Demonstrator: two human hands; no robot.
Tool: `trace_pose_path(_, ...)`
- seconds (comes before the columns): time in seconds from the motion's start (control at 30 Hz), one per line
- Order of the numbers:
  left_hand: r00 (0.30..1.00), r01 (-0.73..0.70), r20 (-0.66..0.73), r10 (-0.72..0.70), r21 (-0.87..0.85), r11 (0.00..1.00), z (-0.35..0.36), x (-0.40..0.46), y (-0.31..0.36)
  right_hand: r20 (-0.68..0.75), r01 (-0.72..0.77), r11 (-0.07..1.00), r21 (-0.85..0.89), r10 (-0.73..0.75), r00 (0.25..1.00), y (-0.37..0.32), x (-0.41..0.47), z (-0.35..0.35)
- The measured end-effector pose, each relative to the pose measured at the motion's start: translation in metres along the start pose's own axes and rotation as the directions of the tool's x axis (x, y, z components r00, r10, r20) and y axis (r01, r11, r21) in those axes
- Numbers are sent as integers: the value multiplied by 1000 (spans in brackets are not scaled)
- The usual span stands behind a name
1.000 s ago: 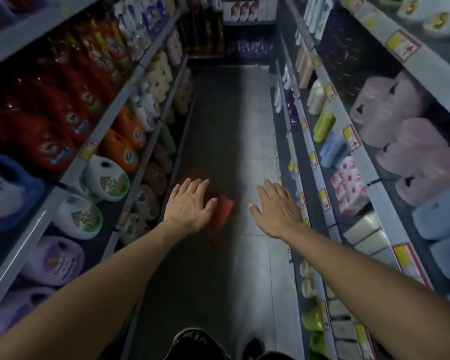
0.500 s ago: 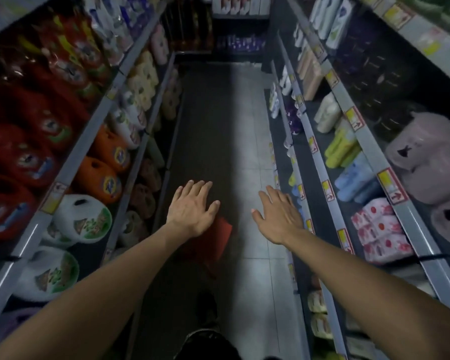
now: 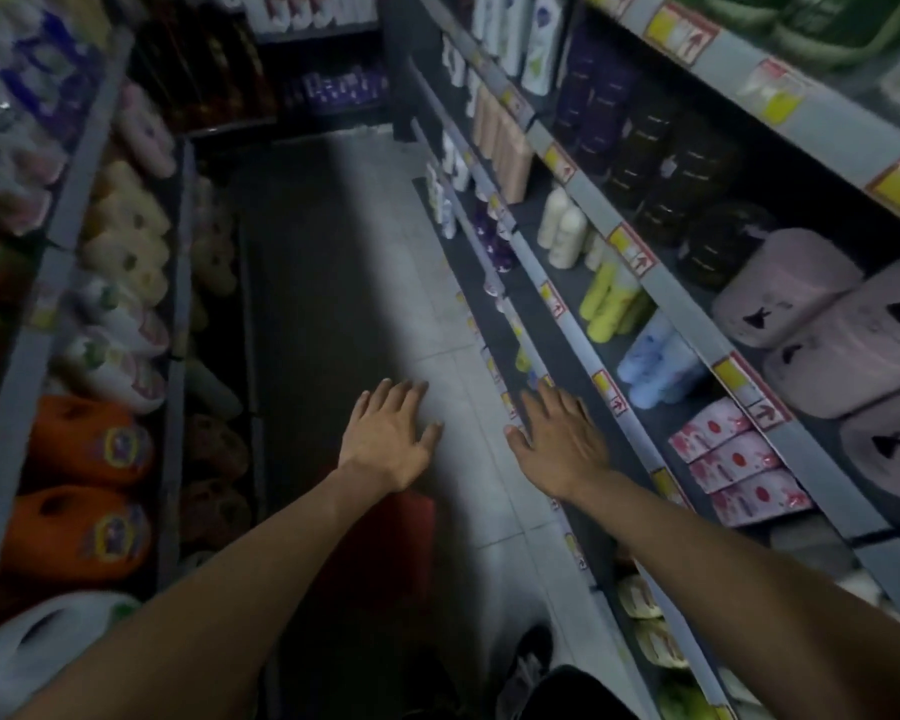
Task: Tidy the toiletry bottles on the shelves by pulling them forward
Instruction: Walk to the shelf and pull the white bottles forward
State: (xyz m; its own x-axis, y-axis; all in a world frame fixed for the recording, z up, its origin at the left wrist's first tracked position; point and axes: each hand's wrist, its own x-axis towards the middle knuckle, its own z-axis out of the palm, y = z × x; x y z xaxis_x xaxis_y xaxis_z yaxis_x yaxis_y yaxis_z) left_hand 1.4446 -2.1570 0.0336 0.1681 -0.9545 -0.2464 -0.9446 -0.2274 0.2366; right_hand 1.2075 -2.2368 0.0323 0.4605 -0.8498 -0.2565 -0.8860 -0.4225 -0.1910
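I stand in a narrow shop aisle with both arms stretched out over the floor. My left hand (image 3: 391,433) hovers palm down with straight fingers and holds nothing. My right hand (image 3: 559,439) is also flat and empty, close to the edge of the right shelves (image 3: 567,298). Toiletry bottles stand on those shelves ahead of my right hand: yellow bottles (image 3: 606,304), pale blue bottles (image 3: 650,366), cream bottles (image 3: 562,231) and peach bottles (image 3: 505,142). Neither hand touches a bottle.
Left shelves (image 3: 175,283) hold orange detergent jugs (image 3: 87,444) and white jugs (image 3: 110,350). Pink tissue rolls (image 3: 832,345) and red-patterned boxes (image 3: 733,470) fill the near right shelves. A red object (image 3: 380,543) lies on the tiled floor under my left forearm. Shelving closes the aisle's far end.
The view has moved forward along the aisle and turned toward the right shelves. Both hands stay flat and empty; my right hand has come closer to the right shelf edge.
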Motion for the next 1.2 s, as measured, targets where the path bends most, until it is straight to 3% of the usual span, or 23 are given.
trace_pose_path(0.33,979,-195,79,186,118,974,-6,122,95,-91,-140,986,89,148,985,105,33,-24)
trace_pose_path(0.53,950,-312,47,309,143,939,0,177,150,-98,-187,976,111,198,975,151,41,-30)
trace_pose_path(0.87,880,-475,91,466,181,861,7,228,206,-65,-265,946,185,281,958,175,49,-18)
trace_pose_path(1.2,756,-654,179,629,184,734,9,336,196,-62,-422,872,247,449,891,158,112,-6)
